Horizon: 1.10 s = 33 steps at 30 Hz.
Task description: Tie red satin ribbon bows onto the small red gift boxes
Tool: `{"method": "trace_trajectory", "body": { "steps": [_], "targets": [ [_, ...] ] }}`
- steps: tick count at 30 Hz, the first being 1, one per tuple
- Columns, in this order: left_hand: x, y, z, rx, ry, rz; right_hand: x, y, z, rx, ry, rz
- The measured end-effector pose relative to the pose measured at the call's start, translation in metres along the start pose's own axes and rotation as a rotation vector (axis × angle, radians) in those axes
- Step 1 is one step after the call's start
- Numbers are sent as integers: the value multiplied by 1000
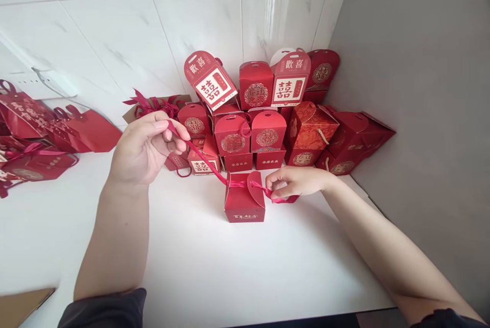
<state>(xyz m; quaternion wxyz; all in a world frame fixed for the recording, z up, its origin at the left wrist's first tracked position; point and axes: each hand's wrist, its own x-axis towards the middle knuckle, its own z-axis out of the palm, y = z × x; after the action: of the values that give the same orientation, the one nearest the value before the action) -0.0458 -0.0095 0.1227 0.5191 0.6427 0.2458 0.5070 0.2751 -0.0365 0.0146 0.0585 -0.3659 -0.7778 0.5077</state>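
Basically, closest in: dark sleeves (107,310) at the bottom edge, plus a flat brown piece (26,302) in the lower-L corner, then the white tabletop (214,272). The small red box (245,205) stands upright mid-table, btwn the hands, gold characters on its front, flaps folded in at the top. A red ribbon (204,159) runs thru its top. L hand (140,151) is up higher, thumb + fingertips pinching one end, that stretch pulled fairly straight down to the box. R hand (296,182) is low, just beside the box's R side, thumb and fingers pinched on the other end, w/ a loose bit under the hand.

Right behind: a stack of red gift boxes (268,136), some w/ gold emblems; a cream-fronted box (212,83) leans on top, and an orange-patterned box (312,126) w/ rope handle is to the R. Far L, more red packages (82,131) lie nr a wall socket (30,83). Back: tiled wall (199,16), w/ a gray panel (421,88) on the R.
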Motion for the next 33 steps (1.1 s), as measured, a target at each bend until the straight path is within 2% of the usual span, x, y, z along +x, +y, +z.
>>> {"method": "trace_trajectory", "body": {
  "steps": [2, 4, 6, 10, 13, 18, 20, 24, 29, 31, 33],
  "targets": [
    [7, 6, 0, 40, -53, 7, -8, -8, -4, 6, 111, -26],
    [13, 11, 2, 91, -88, 11, -17, -22, -9, -87, 229, -35],
    [18, 15, 9, 141, -92, 20, -26, -38, -12, -346, 379, 28],
    [21, 15, 27, 182, -71, 40, -29, -67, -11, -966, 789, 293],
    [23, 8, 37, 213, -33, 45, -24, -79, -7, -1094, 924, 370],
    [27, 1, 45, 246, 8, 74, -18, -79, -4, -992, 1065, 421],
    [27, 2, 46, 256, -4, 91, -16, -74, -5, -892, 1094, 311],
    [28, 4, 54, 231, -3, 117, -9, -64, -6, -487, 1092, 33],
    [27, 1, 64, 192, -78, 226, 8, -55, -5, -129, 1398, -168],
    [27, 0, 65, 173, -81, 304, 12, -54, -5, 44, 1435, -302],
    [25, 0, 66, 159, -78, 367, 12, -55, -5, 202, 1410, -420]
  ]
}}
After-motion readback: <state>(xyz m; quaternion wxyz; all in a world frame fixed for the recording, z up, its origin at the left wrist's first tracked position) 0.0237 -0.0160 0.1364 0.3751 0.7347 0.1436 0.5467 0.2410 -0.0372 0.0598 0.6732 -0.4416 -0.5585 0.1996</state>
